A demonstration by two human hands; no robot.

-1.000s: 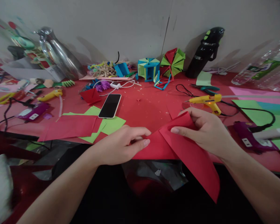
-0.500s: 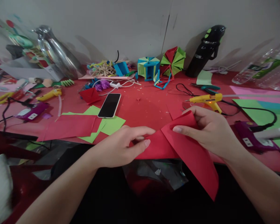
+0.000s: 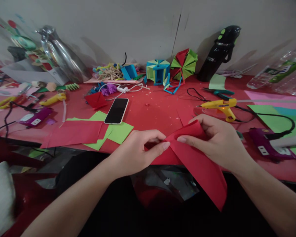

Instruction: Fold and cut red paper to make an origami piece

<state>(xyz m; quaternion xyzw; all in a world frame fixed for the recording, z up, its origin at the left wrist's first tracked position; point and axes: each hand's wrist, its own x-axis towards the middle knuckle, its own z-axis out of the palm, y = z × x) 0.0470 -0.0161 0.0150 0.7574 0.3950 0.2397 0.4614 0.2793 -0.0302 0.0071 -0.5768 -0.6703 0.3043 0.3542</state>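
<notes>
Between my hands, at the front edge of the red table, is a sheet of red paper [image 3: 199,171], partly folded, one flap slanting down past the edge. My left hand [image 3: 140,149] pinches the paper's left corner between thumb and forefinger. Thumb on the front and fingers behind, my right hand [image 3: 214,141] grips its upper, curled part. Left of them lie red sheets [image 3: 75,133] over light green sheets [image 3: 122,131], with a phone [image 3: 116,111] resting on the green ones.
A yellow glue gun [image 3: 220,106] with its light on lies beyond my right hand, near a purple power strip [image 3: 268,143]. Folded-paper models [image 3: 158,70], a black bottle [image 3: 218,54] and a steel jug [image 3: 60,54] stand along the wall. A second glue gun [image 3: 53,99] lies left.
My left hand has moved right and closed on the red paper's corner. My right hand, still gripping the paper, has shifted slightly left with it.
</notes>
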